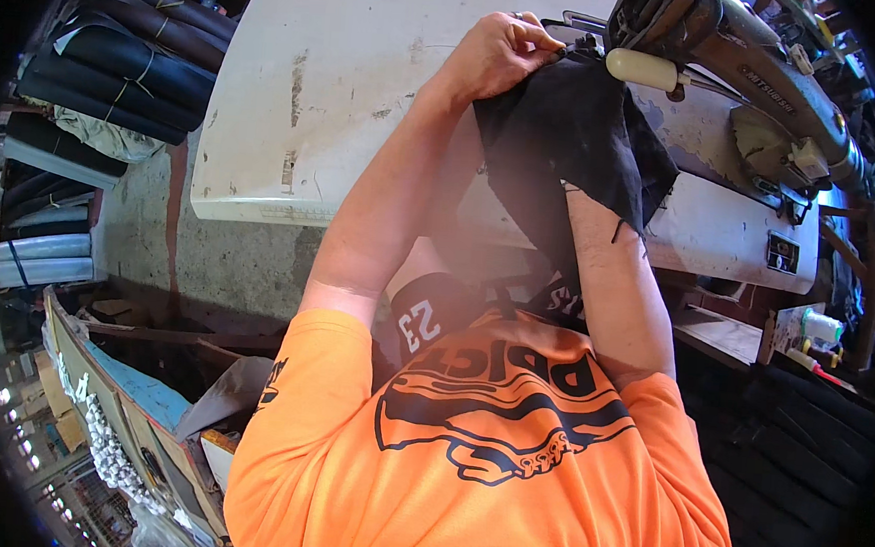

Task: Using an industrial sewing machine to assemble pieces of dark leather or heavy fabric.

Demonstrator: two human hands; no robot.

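A piece of black fabric [536,139] with a frayed edge hangs from the needle area of a sewing machine [730,76] over a white worktable [322,26]. My left hand [506,52] pinches the fabric's upper edge with closed fingers, just left of the machine's presser foot. A rounded cream handle [640,67] sticks out beside it, above the fabric. My right forearm reaches up from the lower right and disappears under the fabric, which hides the hand and its fingers.
Several rolls of dark material [119,79] are stacked at the left, with pale rolls below. A cluttered wooden board [147,436] stands at lower left. A small shelf with spools [815,332] is under the table's right end, and dark material lies at lower right.
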